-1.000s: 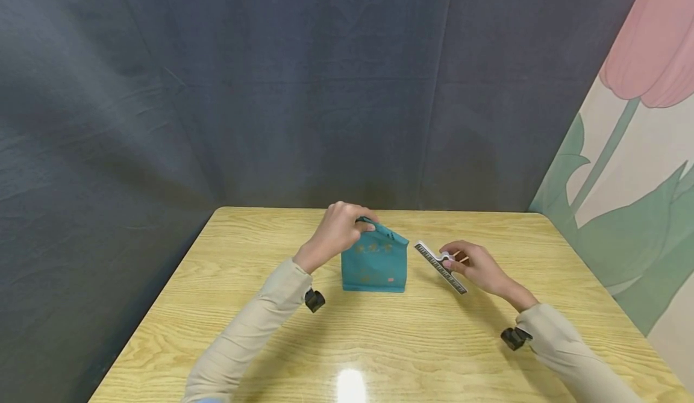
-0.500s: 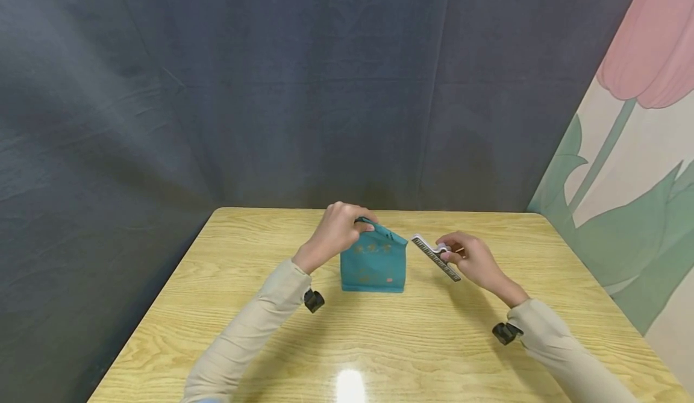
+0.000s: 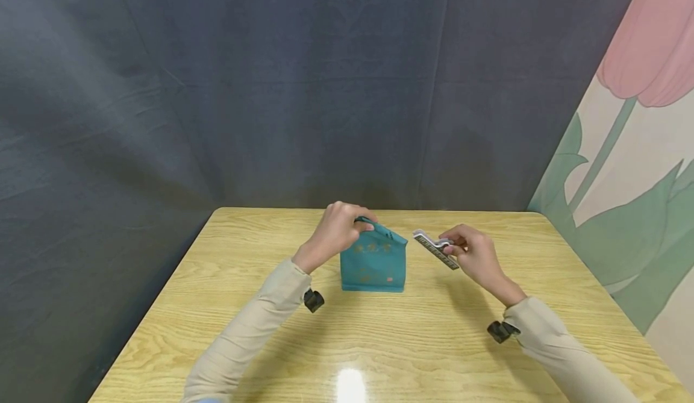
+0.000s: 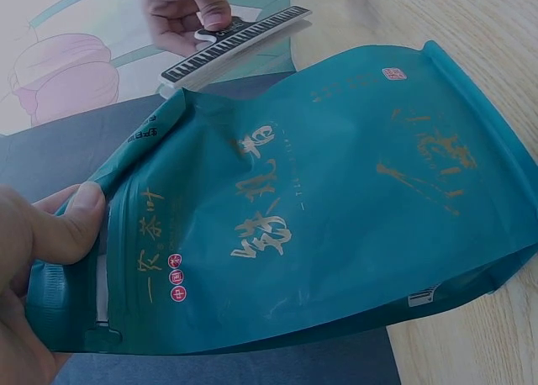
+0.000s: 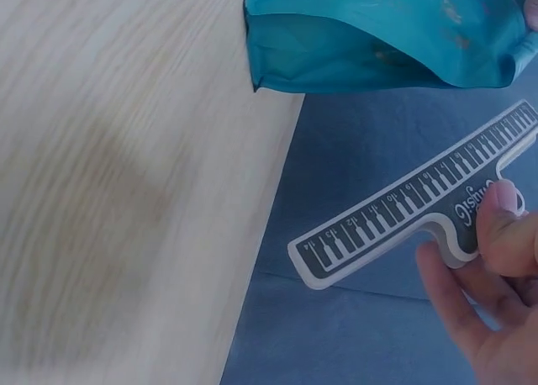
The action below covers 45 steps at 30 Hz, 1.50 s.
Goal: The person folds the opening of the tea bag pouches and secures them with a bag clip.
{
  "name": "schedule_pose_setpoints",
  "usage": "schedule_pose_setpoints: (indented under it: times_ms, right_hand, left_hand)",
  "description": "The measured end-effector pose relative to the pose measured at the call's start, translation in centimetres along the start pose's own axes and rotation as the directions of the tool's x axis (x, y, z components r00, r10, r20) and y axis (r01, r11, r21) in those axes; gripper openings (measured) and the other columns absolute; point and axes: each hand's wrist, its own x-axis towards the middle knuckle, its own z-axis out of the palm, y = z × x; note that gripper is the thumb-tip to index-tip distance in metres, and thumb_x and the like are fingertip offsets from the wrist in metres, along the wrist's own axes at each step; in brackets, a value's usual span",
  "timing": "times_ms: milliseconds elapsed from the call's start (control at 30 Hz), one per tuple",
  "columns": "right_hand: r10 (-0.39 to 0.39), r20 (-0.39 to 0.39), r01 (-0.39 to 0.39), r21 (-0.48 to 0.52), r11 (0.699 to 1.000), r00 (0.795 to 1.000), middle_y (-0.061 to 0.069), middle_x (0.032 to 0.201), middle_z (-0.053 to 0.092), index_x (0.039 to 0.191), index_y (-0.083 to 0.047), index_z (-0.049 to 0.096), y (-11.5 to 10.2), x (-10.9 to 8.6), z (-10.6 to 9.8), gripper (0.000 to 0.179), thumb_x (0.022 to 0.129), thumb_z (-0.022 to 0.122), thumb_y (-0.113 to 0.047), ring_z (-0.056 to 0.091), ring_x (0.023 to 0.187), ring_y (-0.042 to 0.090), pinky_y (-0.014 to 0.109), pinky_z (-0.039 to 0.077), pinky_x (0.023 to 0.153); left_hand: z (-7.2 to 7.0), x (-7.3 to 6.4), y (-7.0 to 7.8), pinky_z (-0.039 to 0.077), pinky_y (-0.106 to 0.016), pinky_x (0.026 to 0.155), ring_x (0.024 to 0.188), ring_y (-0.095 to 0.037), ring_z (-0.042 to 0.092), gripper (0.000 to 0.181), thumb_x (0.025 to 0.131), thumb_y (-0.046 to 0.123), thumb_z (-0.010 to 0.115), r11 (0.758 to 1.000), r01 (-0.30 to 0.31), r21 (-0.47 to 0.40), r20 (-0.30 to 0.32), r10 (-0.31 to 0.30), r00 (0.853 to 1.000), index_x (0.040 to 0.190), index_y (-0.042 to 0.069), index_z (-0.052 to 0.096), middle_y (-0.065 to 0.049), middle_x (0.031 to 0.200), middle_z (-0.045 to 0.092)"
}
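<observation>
A teal tea bag with gold lettering stands upright on the table, its top edge folded over. My left hand pinches that folded top at its left end; in the left wrist view the thumb presses on the fold. To the right of the bag, my right hand holds a long clip by its handle, above the table. The clip has a black-and-white piano-key pattern, numbers and the word "music". Its far end points toward the bag's upper right corner, a small gap apart.
Both things are over a wood-grain table. A dark curtain hangs behind its back edge, and a wall with a painted tulip stands at the right. Each wrist wears a small black camera.
My right hand has moved slightly left and up with the clip, which has tilted toward a flatter angle. The left hand and the tea bag stay in place.
</observation>
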Motion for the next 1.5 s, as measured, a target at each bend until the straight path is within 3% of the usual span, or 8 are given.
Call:
schedule_pose_setpoints:
  times_ms: [200, 433, 733, 1033, 1500]
  right_hand:
    - [-0.047, -0.014, 0.047, -0.017, 0.999, 0.999, 0.008, 0.076, 0.071, 0.082, -0.001, 0.072, -0.5, 0.3, 0.1, 0.026, 0.068, 0.081, 0.018, 0.059, 0.057, 0.01, 0.016, 0.042, 0.05]
    - [-0.086, 0.024, 0.086, 0.009, 0.996, 0.996, 0.009, 0.074, 0.071, 0.08, -0.001, 0.071, -0.8, 0.5, 0.6, 0.027, 0.067, 0.079, 0.021, 0.058, 0.056, 0.009, 0.016, 0.043, 0.05]
    - [-0.064, 0.058, 0.063, 0.02, 0.998, 0.996, 0.005, 0.077, 0.071, 0.08, -0.004, 0.073, -1.3, 0.6, 0.8, 0.027, 0.071, 0.078, 0.021, 0.06, 0.059, 0.012, 0.02, 0.044, 0.051]
    - [-0.085, 0.071, 0.085, 0.003, 0.996, 0.994, 0.004, 0.078, 0.071, 0.08, -0.005, 0.073, -2.1, 1.0, 0.8, 0.025, 0.072, 0.078, 0.018, 0.06, 0.061, 0.009, 0.023, 0.047, 0.053]
    - [-0.095, 0.069, 0.092, 0.036, 0.995, 0.993, 0.004, 0.079, 0.071, 0.082, -0.004, 0.073, -3.1, 2.2, 1.2, 0.024, 0.073, 0.078, 0.017, 0.055, 0.059, 0.008, 0.022, 0.043, 0.051]
  left_hand:
    - [0.0, 0.0, 0.0, 0.022, -0.02, 0.046, 0.041, -0.003, 0.019, 0.011, 0.089, 0.011, 0.074, 1.0, 0.0, 0.002, -0.004, 0.0, 1.0, 0.098, 0.01, 0.08, -0.004, 0.089, 0.076]
    - [0.1, -0.1, -0.1, 0.02, -0.021, 0.046, 0.041, -0.003, 0.018, 0.01, 0.089, 0.01, 0.074, 1.0, -0.001, 0.004, -0.004, 0.001, 1.0, 0.098, 0.01, 0.08, -0.004, 0.089, 0.075]
    - [0.1, -0.1, -0.1, 0.019, -0.021, 0.046, 0.041, -0.003, 0.016, 0.01, 0.089, 0.01, 0.075, 1.0, -0.004, 0.007, -0.009, 0.004, 1.0, 0.098, 0.01, 0.08, -0.004, 0.088, 0.075]
    - [0.0, 0.0, 0.0, 0.022, -0.02, 0.047, 0.041, -0.002, 0.024, 0.01, 0.089, 0.01, 0.074, 1.0, 0.0, 0.006, -0.003, 0.0, 1.0, 0.097, 0.009, 0.08, -0.005, 0.089, 0.076]
    - [0.0, 0.1, 0.0, 0.022, -0.021, 0.048, 0.042, -0.003, 0.022, 0.01, 0.089, 0.009, 0.074, 1.0, 0.003, 0.006, 0.0, -0.003, 1.0, 0.098, 0.009, 0.08, -0.004, 0.09, 0.076]
